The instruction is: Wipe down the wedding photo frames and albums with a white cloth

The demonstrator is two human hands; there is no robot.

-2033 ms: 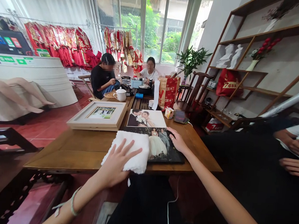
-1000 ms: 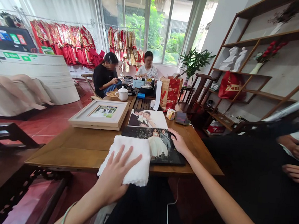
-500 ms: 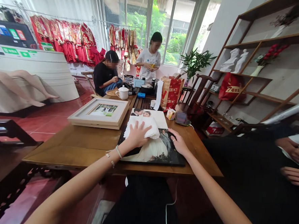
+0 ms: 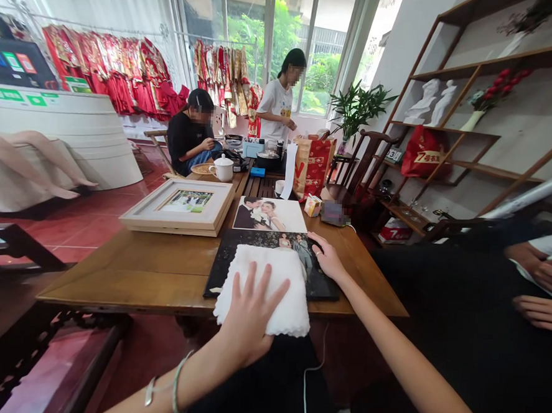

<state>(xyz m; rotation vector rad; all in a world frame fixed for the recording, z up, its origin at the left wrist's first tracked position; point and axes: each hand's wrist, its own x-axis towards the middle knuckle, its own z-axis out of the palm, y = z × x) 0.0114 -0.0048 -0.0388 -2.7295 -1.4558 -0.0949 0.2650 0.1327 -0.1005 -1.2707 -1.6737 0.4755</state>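
"Spot the white towel [image 4: 293, 307]?"
"Lying across the dark wedding photo [image 4: 303, 250], past the near edge of the bench [image 4: 160, 268]."
"Held how?"
"Under the left hand [image 4: 246, 320], with fingers [image 4: 251, 283] splayed flat."
"At the photo's right edge?"
"Touched by the right hand [image 4: 327, 259], with fingers outstretched, unclenched."
"Beyond?"
"Bordering the photo, a pale wedding portrait [image 4: 270, 215]; leftward, a wooden-framed photo [image 4: 185, 201]."

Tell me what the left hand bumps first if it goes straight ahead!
Probably the dark photo, just past the cloth under the left hand, though depth is unclear.
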